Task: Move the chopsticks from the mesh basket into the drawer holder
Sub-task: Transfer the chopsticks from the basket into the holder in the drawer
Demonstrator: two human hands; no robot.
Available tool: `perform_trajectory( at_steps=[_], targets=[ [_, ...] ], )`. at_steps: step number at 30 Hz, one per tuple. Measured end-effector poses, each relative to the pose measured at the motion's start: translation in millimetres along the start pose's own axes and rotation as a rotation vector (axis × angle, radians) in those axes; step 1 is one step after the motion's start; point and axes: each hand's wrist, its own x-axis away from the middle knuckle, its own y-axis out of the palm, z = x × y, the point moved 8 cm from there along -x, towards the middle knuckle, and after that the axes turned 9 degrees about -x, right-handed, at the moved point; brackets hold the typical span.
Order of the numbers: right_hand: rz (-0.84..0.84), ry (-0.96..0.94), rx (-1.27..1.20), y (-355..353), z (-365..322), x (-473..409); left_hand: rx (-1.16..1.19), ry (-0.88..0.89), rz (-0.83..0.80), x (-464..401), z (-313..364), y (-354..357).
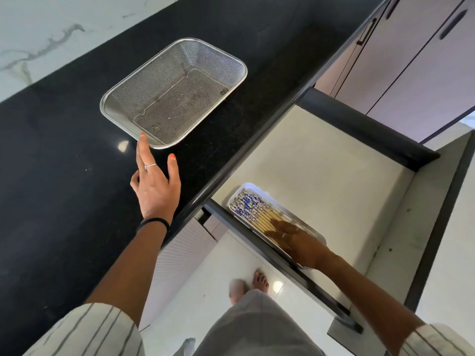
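Black counter holds the mesh basket, left hand spread; right hand seemingly flat on chopsticks.

Mesh basket sits on countertop, nothing in it. Open drawer right of and below the counter edge. Holder in the drawer's near-left corner, chopsticks lying inside. Left hand over the counter, fingertip at basket's near rim; right hand on the chopsticks.

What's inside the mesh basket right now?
Nothing: the mesh basket looks empty, its bare mesh floor fully visible. The chopsticks lie in the drawer holder, partly covered by the right hand.
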Motion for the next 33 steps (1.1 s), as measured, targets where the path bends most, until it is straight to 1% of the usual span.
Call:
perform_trajectory(
  at_steps=[2,4,9,11,14,19,24,28,33],
  targets=[
    [-0.047,-0.058,0.085,5,-1,-2,-0.002,-0.001,0.001,-1,0,0],
    [-0.054,-0.076,0.112,4,2,-4,-0.003,0.005,0.006,-1,0,0],
    [-0.03,0.07,0.024,0,20,-2,0.0,0.009,0.015,0,0,0],
    [-0.014,0.091,0.003,1,22,0,-0.004,0.008,0.015,0,0,0],
    [-0.063,0.075,0.032,6,18,3,-0.005,0.009,0.02,0,1,0],
    [-0.086,0.055,0.004,4,12,9,-0.005,0.002,0.028,1,2,0],
    [-0.035,0.048,-0.027,-8,1,9,0.003,0.001,0.033,2,1,-1],
    [-0.122,-0.008,0.05,-3,-10,8,0.021,0.021,0.042,3,5,-4],
    [-0.083,0.049,-0.018,-17,-11,8,0.065,-0.002,0.041,7,9,-7]
  ],
)
